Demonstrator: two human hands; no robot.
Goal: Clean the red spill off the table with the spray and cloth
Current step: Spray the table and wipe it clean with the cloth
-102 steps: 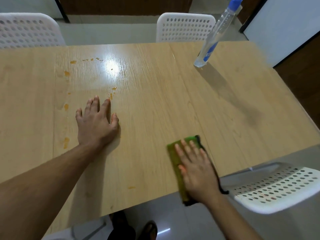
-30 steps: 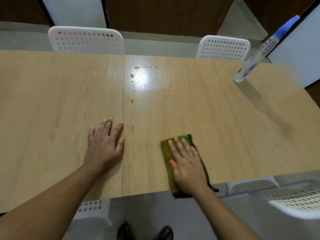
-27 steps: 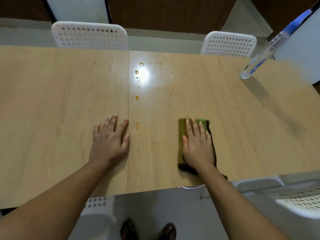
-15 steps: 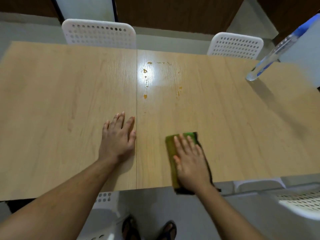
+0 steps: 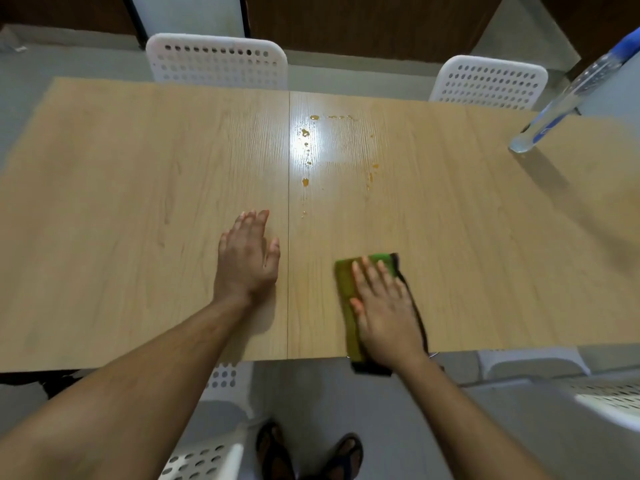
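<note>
Wooden table (image 5: 450, 237): right hand (image 5: 384, 313), flat on the cloth (image 5: 344, 289), has wiped away the nearest drop; left hand (image 5: 247, 258) rests open; spill (image 5: 306, 157) remains.

Home dining room: wooden table (image 5: 138, 202), white chairs (image 5: 216, 62).

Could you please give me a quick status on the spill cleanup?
Right hand flat on cloth, left hand flat on table. Spill remains farther out. Spray bottle untouched. Path clear.
</note>
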